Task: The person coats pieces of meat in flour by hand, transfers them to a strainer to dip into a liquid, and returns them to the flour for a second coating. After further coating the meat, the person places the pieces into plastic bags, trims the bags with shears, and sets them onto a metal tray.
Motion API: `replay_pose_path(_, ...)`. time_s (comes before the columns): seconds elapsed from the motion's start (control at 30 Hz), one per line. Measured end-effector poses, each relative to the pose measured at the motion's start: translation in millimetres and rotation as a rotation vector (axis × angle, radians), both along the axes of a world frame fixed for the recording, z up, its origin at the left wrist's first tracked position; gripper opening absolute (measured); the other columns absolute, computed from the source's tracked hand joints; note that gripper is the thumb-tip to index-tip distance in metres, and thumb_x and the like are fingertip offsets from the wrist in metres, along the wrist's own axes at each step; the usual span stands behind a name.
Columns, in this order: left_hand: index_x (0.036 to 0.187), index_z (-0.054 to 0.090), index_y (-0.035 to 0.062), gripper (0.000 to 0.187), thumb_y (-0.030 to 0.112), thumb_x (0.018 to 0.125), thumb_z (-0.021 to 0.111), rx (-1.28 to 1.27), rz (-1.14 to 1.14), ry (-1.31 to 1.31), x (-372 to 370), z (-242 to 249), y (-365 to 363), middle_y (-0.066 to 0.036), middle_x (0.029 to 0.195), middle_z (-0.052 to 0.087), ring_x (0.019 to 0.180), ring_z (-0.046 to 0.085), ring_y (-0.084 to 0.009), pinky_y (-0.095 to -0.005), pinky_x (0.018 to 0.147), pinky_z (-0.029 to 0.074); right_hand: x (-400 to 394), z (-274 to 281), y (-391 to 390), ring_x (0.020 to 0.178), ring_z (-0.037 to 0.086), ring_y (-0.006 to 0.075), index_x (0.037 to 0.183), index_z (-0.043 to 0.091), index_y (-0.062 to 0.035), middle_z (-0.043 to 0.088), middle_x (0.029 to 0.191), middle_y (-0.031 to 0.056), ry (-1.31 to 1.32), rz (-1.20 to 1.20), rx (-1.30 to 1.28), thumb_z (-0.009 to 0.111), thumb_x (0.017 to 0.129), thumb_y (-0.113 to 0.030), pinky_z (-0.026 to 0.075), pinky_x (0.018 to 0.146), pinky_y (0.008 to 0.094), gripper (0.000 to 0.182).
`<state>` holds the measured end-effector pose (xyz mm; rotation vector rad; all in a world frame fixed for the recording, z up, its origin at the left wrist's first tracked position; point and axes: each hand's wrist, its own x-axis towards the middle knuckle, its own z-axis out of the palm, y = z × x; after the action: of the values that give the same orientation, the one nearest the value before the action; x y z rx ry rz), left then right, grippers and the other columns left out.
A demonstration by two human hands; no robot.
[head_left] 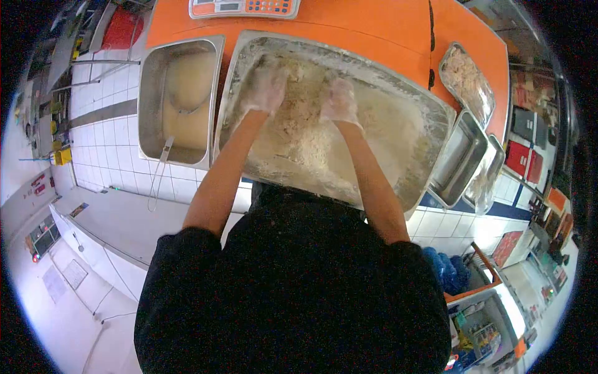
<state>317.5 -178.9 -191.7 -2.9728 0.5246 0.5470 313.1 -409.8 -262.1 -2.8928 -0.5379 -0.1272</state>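
Note:
A large metal tray lies in front of me, with pale flour spread over its bottom. Clumpy, flour-coated pieces are heaped between my hands. My left hand, in a clear plastic glove, reaches into the left part of the tray and is smeared by motion. Also gloved, my right hand is down at the flour beside the heap, right of the middle. The fingers of both hands are too blurred to make out, and whatever they hold is hidden.
Left of the tray stands a deep metal pan with cloudy liquid and a long-handled strainer. A scale sits on the orange table. On the right are a container of shredded-looking food and an upright metal pan.

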Motion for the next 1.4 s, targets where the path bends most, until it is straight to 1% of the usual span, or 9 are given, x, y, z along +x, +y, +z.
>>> replay_pose_path(0.07, 0.147, 0.029, 0.0108, 0.061, 0.014, 0.089, 0.045, -0.234, 0.643, 0.676, 36, 136, -51, -0.015, 0.145, 0.039, 0.135, 0.034, -0.0326, -0.0413, 0.114, 0.025, -2, -13, 11, 0.102, 0.06, 0.0301, 0.11, 0.064, -0.0069, 0.066, 0.105, 0.0119, 0.006, 0.06, -0.127, 0.047, 0.09, -0.032, 0.042, 0.093, 0.047, 0.036)
replay_pose_path(0.17, 0.145, 0.031, 0.0107, 0.057, 0.018, 0.091, 0.046, -0.35, -0.158, -0.332, -15, -69, -10, -0.016, 0.138, 0.047, 0.126, 0.046, -0.0323, -0.0426, 0.104, 0.038, -28, 70, 13, 0.096, 0.061, 0.0348, 0.106, 0.063, -0.0069, 0.064, 0.103, 0.0189, 0.224, 0.052, 0.327, 0.056, 0.081, -0.026, 0.047, 0.087, 0.0443, 0.032)
replay_pose_path(0.57, 0.141, 0.039, 0.0069, 0.051, 0.014, 0.09, 0.041, -0.163, 0.092, 0.581, -60, 77, -41, -0.022, 0.143, 0.04, 0.133, 0.037, -0.0349, -0.0411, 0.112, 0.029, -104, 14, -14, 0.109, 0.055, 0.0348, 0.117, 0.058, -0.0063, 0.058, 0.118, 0.0198, 0.044, 0.214, -0.055, 0.052, 0.085, -0.015, 0.043, 0.096, 0.043, 0.034)
replay_pose_path(0.77, 0.146, 0.03, 0.008, 0.055, 0.023, 0.094, 0.041, -0.486, 0.108, 0.318, -60, 70, -12, -0.015, 0.149, 0.033, 0.137, 0.034, -0.0271, -0.0365, 0.114, 0.026, -105, 112, -61, 0.114, 0.052, 0.0355, 0.121, 0.055, -0.0039, 0.056, 0.119, 0.019, 0.524, 0.148, 1.095, 0.051, 0.089, -0.018, 0.041, 0.099, 0.043, 0.035)
replay_pose_path(1.0, 0.137, 0.044, 0.0076, 0.048, 0.019, 0.091, 0.046, -0.201, -0.057, 0.527, -83, 36, 5, -0.016, 0.14, 0.046, 0.131, 0.042, -0.0271, -0.0371, 0.112, 0.029, -166, -17, -91, 0.111, 0.052, 0.0255, 0.125, 0.049, -0.0043, 0.053, 0.122, 0.0121, 0.526, 0.357, -0.322, 0.048, 0.093, -0.013, 0.047, 0.093, 0.0361, 0.033)
replay_pose_path(1.07, 0.136, 0.045, 0.0057, 0.048, 0.02, 0.09, 0.048, -0.337, -0.074, 0.507, -91, 17, -7, -0.017, 0.139, 0.047, 0.13, 0.042, -0.0287, -0.0387, 0.111, 0.029, -209, -154, -51, 0.114, 0.053, 0.0308, 0.12, 0.057, -0.0027, 0.059, 0.12, 0.0154, 0.814, -0.273, 1.221, 0.058, 0.088, -0.018, 0.041, 0.099, 0.0424, 0.035)
replay_pose_path(1.23, 0.133, 0.045, 0.0008, 0.049, 0.023, 0.09, 0.052, -0.775, -0.143, 0.213, -67, 50, -19, -0.017, 0.137, 0.048, 0.128, 0.043, -0.0325, -0.0429, 0.11, 0.031, -90, 119, -46, 0.117, 0.052, 0.0254, 0.121, 0.059, -0.0053, 0.052, 0.132, 0.0143, 0.705, 0.436, -0.041, 0.049, 0.091, -0.01, 0.045, 0.098, 0.031, 0.032)
replay_pose_path(1.3, 0.133, 0.045, -0.001, 0.053, 0.026, 0.088, 0.05, -0.765, -0.162, 0.124, -58, 17, 4, -0.022, 0.134, 0.048, 0.124, 0.045, -0.0385, -0.0453, 0.108, 0.033, -93, 51, -99, 0.12, 0.049, 0.0304, 0.127, 0.054, -0.0037, 0.056, 0.126, 0.0167, 0.911, 0.159, 0.715, 0.053, 0.09, -0.028, 0.035, 0.106, 0.038, 0.044)
replay_pose_path(1.4, 0.137, 0.04, 0.0015, 0.059, 0.027, 0.086, 0.053, -0.53, -0.031, -0.266, -18, -37, 23, -0.021, 0.134, 0.047, 0.12, 0.047, -0.0366, -0.0452, 0.105, 0.036, -72, 170, -94, 0.12, 0.049, 0.0338, 0.132, 0.05, -0.0048, 0.054, 0.13, 0.0158, 0.564, -0.412, 0.063, 0.048, 0.092, -0.025, 0.038, 0.103, 0.0413, 0.045)
